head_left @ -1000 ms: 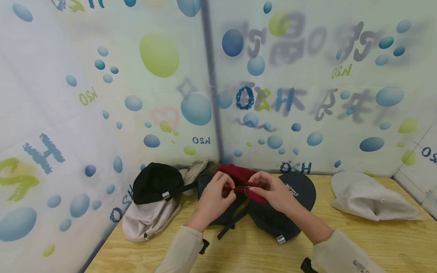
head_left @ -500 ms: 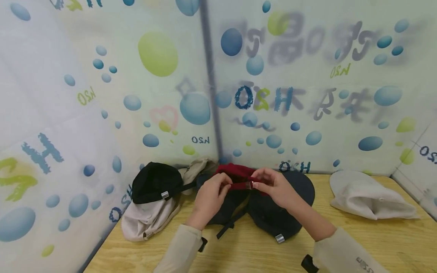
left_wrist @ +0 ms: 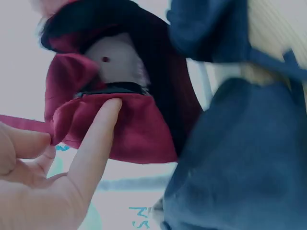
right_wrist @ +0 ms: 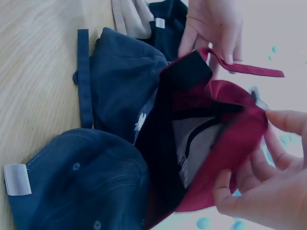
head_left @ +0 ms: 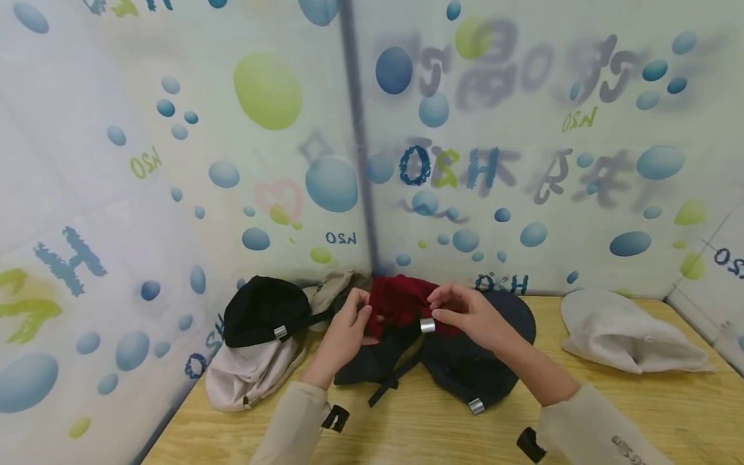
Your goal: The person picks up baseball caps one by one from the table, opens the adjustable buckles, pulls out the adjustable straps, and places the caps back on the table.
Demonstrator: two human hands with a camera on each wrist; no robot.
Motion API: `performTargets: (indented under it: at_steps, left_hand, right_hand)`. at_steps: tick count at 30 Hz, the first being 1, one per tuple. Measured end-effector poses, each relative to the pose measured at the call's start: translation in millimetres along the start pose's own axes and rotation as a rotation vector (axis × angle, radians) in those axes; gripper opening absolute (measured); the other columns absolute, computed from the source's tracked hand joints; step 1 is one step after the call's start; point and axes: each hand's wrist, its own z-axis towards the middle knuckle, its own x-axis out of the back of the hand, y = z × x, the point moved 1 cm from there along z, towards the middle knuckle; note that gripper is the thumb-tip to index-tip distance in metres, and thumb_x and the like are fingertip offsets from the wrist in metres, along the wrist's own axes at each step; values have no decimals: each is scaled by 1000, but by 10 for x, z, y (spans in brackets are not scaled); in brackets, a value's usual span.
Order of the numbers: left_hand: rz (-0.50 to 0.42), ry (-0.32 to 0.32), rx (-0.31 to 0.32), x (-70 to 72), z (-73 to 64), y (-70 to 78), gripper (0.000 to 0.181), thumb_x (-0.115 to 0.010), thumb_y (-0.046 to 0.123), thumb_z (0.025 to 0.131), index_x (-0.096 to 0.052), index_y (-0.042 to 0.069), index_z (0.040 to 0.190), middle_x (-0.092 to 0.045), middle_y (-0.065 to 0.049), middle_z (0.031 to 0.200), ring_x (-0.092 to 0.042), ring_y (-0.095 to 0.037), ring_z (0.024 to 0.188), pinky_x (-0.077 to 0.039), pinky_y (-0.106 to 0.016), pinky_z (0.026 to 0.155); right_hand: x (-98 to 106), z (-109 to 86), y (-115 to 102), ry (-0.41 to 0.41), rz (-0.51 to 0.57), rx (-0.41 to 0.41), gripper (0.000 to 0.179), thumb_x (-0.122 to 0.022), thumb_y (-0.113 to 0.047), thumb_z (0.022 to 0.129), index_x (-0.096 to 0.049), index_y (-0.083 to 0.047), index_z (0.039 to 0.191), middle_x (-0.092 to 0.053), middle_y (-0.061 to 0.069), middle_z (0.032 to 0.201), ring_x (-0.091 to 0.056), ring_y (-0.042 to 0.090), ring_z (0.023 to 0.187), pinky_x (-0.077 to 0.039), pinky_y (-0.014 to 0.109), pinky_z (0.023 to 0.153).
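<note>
A dark red cap [head_left: 401,300] is held up between both hands at the middle of the table. My left hand [head_left: 347,329] pinches its narrow red strap [right_wrist: 256,72], whose end sticks out loose in the right wrist view. The left index finger stretches along the cap's red fabric in the left wrist view. My right hand [head_left: 471,320] holds the cap's other side, thumb and fingers at its edge. A silver buckle [head_left: 427,325] shows beside the right fingertips, apart from the strap. The cap's dark inside faces the right wrist camera.
Dark navy caps [head_left: 467,368] lie just under the hands, one with a loose strap [head_left: 386,386]. To the left, a black cap [head_left: 264,310] rests on a pale cap [head_left: 250,378], with a beige cap [head_left: 337,290] behind. A white cap [head_left: 633,336] lies right on the wooden table [head_left: 401,433].
The red strap has come out of the buckle. My left hand has moved left and slightly toward me with the strap, while the right hand stays almost in place; the cap now faces differently.
</note>
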Motion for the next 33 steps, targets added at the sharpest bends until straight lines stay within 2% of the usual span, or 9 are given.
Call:
performTargets:
  at_steps: [1,3,9,13,16,20,24,29,33]
  left_hand:
    - [-62,0,17,-4,2,9,9,-36,7,108,-45,4,110,-58,-23,118,-66,-37,105,-62,-45,69]
    - [-122,7,24,-11,5,26,11,-35,6,108,-44,3,112,-58,-25,120,-65,-40,111,-62,-46,70]
    - [-135,13,31,-23,-7,57,12,-36,6,108,-45,4,116,-58,-25,122,-63,-41,113,-62,-45,72]
    - [-129,3,37,-28,-23,65,12,-37,8,108,-45,5,116,-59,-24,125,-64,-40,111,-62,-45,75]
    - [-132,-9,23,-24,-38,70,12,-37,9,108,-45,4,116,-59,-24,127,-64,-41,112,-62,-46,78]
    - [-108,-33,-31,-7,-51,68,13,-35,11,109,-44,3,116,-58,-26,129,-64,-40,113,-61,-45,80]
    - [-74,-56,-83,8,-47,55,12,-35,12,109,-43,4,114,-59,-25,127,-64,-36,114,-60,-44,84]
    - [-68,-70,-67,11,-39,81,10,-43,8,106,-51,4,110,-64,-20,124,-67,-33,114,-58,-41,90]
    - [-30,-84,-119,17,-46,93,6,-50,5,102,-55,4,106,-61,-15,130,-65,-31,117,-55,-35,95]
  right_hand:
    - [-14,9,-2,-2,-21,9,25,-60,-11,99,-58,4,119,-63,21,115,-61,18,98,-53,20,84]
    - [-41,36,-14,22,-80,14,24,-61,-16,99,-60,0,117,-65,16,112,-62,17,96,-53,22,83]
    - [-125,207,-132,155,-350,61,25,-66,-20,97,-63,-7,118,-65,10,105,-64,19,88,-54,31,77]
    - [-160,341,-217,111,-550,67,25,-63,-21,98,-68,-8,120,-67,11,112,-66,25,93,-56,40,82]
    - [-160,407,-259,35,-631,21,22,-61,-21,99,-72,-9,114,-71,10,111,-68,27,98,-57,42,84]
    - [-130,466,-296,-50,-583,-86,19,-61,-20,99,-74,-10,110,-73,8,109,-68,25,98,-56,39,81]
    - [-69,527,-312,-67,-452,-167,20,-62,-17,99,-72,-5,111,-71,13,110,-64,25,97,-54,37,81]
    - [45,559,-285,5,-291,-222,25,-61,-15,99,-67,0,117,-67,19,112,-60,28,99,-50,37,84]
    - [172,543,-294,104,-234,-219,28,-60,-16,100,-64,1,121,-65,21,115,-59,30,104,-49,39,89]
